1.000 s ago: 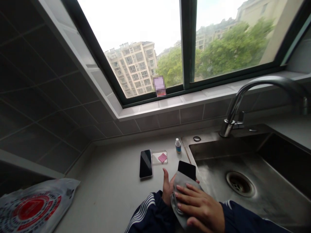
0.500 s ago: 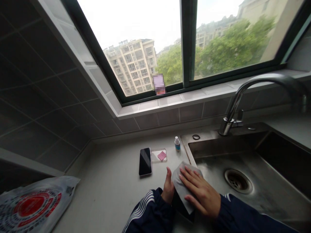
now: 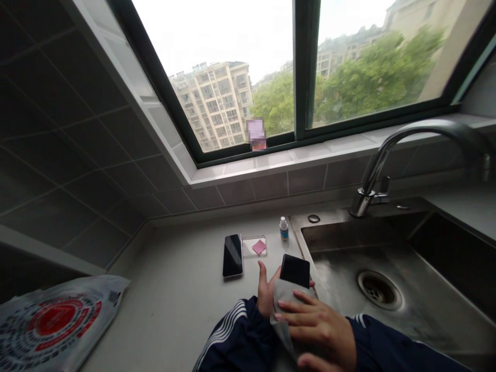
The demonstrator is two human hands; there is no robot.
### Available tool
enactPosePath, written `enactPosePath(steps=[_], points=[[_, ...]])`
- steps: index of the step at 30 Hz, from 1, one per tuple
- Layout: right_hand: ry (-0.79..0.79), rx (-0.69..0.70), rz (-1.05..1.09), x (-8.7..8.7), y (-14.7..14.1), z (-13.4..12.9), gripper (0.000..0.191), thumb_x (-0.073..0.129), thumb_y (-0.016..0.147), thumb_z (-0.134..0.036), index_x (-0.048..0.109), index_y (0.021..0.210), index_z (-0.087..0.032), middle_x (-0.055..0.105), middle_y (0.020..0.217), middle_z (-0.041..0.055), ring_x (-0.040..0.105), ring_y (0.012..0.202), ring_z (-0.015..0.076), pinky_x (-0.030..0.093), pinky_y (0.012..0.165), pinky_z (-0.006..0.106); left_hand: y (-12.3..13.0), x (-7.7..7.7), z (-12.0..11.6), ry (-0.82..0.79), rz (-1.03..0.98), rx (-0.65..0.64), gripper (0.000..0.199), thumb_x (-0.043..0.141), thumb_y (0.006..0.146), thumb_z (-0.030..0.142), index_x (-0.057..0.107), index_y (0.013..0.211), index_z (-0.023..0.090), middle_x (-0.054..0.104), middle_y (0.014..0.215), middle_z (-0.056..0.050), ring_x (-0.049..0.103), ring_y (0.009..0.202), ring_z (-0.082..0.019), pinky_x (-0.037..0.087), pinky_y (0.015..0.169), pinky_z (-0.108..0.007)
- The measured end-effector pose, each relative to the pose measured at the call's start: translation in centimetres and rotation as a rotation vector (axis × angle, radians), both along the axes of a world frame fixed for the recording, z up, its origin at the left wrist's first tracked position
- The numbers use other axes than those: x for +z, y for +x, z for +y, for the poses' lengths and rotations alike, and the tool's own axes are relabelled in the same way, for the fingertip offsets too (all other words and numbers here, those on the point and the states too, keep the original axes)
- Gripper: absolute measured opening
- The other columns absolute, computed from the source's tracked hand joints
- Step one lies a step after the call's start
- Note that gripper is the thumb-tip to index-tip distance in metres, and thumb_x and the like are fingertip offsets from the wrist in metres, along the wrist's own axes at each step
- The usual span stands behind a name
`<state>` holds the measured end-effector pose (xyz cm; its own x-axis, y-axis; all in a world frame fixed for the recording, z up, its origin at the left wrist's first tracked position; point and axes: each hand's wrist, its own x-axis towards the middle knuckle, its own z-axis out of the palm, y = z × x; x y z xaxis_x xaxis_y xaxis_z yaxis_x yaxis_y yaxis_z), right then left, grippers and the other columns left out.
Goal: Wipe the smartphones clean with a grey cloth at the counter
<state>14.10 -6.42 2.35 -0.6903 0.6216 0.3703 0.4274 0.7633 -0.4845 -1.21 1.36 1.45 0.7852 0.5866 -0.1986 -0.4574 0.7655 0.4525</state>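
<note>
A black smartphone [image 3: 295, 270] rests face up in my left hand [image 3: 265, 290], whose thumb sticks out to the left while fingertips show at the phone's right edge. A grey cloth [image 3: 287, 293] covers the phone's lower part. On that cloth lies my right hand [image 3: 318, 320], fingers stretched and pressing it against the screen. Beyond the hands, a second black smartphone [image 3: 233, 256] lies on the counter. Beside it is a clear phone case [image 3: 248, 239] with a pink square [image 3: 259, 247] on it. A small white-capped bottle [image 3: 284, 229] stands near the sink.
To the right is a steel sink [image 3: 306, 253] with a drain [image 3: 380, 289] and a chrome faucet [image 3: 362, 201]. A printed plastic bag [image 3: 108, 292] lies at lower left on the pale counter [image 3: 174, 289]. A window [image 3: 300, 77] and its sill [image 3: 232, 169] are behind.
My right hand and the cloth have slid down toward me along the phone, uncovering its upper end. My left hand still supports the phone. The view has shifted slightly.
</note>
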Motion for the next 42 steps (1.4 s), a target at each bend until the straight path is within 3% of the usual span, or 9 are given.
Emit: enactPosePath(steps=[7,11,15,19,22,26,30,36,42], points=[[0.151,-0.396,-0.102,-2.6,2.3,2.3,0.052,0.043,0.098,-0.042,0.045,0.144,-0.018,0.035,0.154,0.0109,0.025,0.145,0.0282,0.025,0.116,0.048,0.3,-0.9,0.0,0.135,-0.078,-0.026,0.089,0.037,0.08,0.078,0.044,0.142,0.013,0.049,0.142,-0.016,0.036,0.139,-0.032,0.015,0.118,-0.045],[0.139,-0.469,-0.14,-3.0,2.8,2.6,0.059,0.038,0.098,-0.047,0.038,0.148,-0.014,0.025,0.157,0.0132,0.019,0.146,0.0306,0.03,0.113,0.051,0.5,-0.6,-0.3,0.174,-0.098,-0.022,0.085,0.039,0.081,0.076,0.046,0.141,0.015,0.043,0.148,-0.013,0.022,0.146,-0.03,0.006,0.12,-0.042],[0.128,-0.41,-0.115,-2.7,2.3,2.1,0.061,0.042,0.097,-0.046,0.036,0.149,-0.015,0.028,0.156,0.0128,0.019,0.146,0.0314,0.026,0.114,0.052,0.4,-1.2,-0.2,0.152,-0.074,-0.022,0.084,0.038,0.082,0.075,0.049,0.139,0.015,0.048,0.144,-0.014,0.029,0.143,-0.03,0.009,0.12,-0.043],[0.076,-0.233,-0.059,-2.0,1.4,1.2,0.057,0.046,0.095,-0.046,0.044,0.145,-0.018,0.04,0.151,0.0111,0.027,0.144,0.0276,0.026,0.116,0.047,0.4,-1.6,0.0,0.065,0.068,0.103,0.082,0.037,0.085,0.072,0.055,0.131,0.007,0.063,0.126,-0.019,0.051,0.127,-0.031,0.025,0.116,-0.043],[0.03,-0.124,-0.029,-1.1,0.8,0.4,0.054,0.048,0.094,-0.05,0.052,0.139,-0.019,0.049,0.144,0.0108,0.033,0.142,0.0268,0.023,0.117,0.046,0.5,-1.1,-0.1,-0.003,0.097,0.089,0.092,0.033,0.081,0.078,0.049,0.134,0.005,0.067,0.115,-0.023,0.062,0.113,-0.033,0.037,0.107,-0.047],[-0.012,-0.009,0.013,-0.1,0.2,-0.3,0.054,0.047,0.093,-0.054,0.055,0.136,-0.022,0.056,0.138,0.0097,0.037,0.139,0.0255,0.019,0.118,0.045,0.7,-0.3,-0.2,0.013,0.023,0.031,0.1,0.031,0.076,0.083,0.036,0.143,0.008,0.069,0.11,-0.023,0.067,0.101,-0.033,0.045,0.095,-0.05],[0.014,-0.036,-0.021,-0.4,0.3,-0.1,0.049,0.045,0.096,-0.048,0.054,0.136,-0.021,0.054,0.141,0.0079,0.038,0.14,0.0238,0.022,0.118,0.043,0.5,-0.2,-0.2,0.015,0.031,0.029,0.097,0.032,0.077,0.082,0.041,0.141,0.009,0.069,0.108,-0.02,0.067,0.102,-0.032,0.046,0.095,-0.048],[0.13,-0.328,-0.097,-2.1,1.8,1.6,0.046,0.044,0.097,-0.035,0.049,0.141,-0.019,0.039,0.152,0.008,0.029,0.144,0.0258,0.026,0.116,0.046,0.1,-1.2,0.1,0.142,-0.039,-0.053,0.088,0.037,0.082,0.076,0.045,0.14,0.01,0.055,0.136,-0.018,0.043,0.134,-0.033,0.021,0.116,-0.046],[0.18,-0.523,-0.139,-3.0,2.7,2.4,0.054,0.044,0.098,-0.032,0.037,0.148,-0.013,0.031,0.155,0.0124,0.025,0.145,0.0303,0.035,0.11,0.051,0.4,-1.3,0.0,0.181,-0.133,-0.062,0.081,0.027,0.088,0.071,0.039,0.145,0.015,0.04,0.151,-0.013,0.018,0.147,-0.027,0.003,0.12,-0.041]])
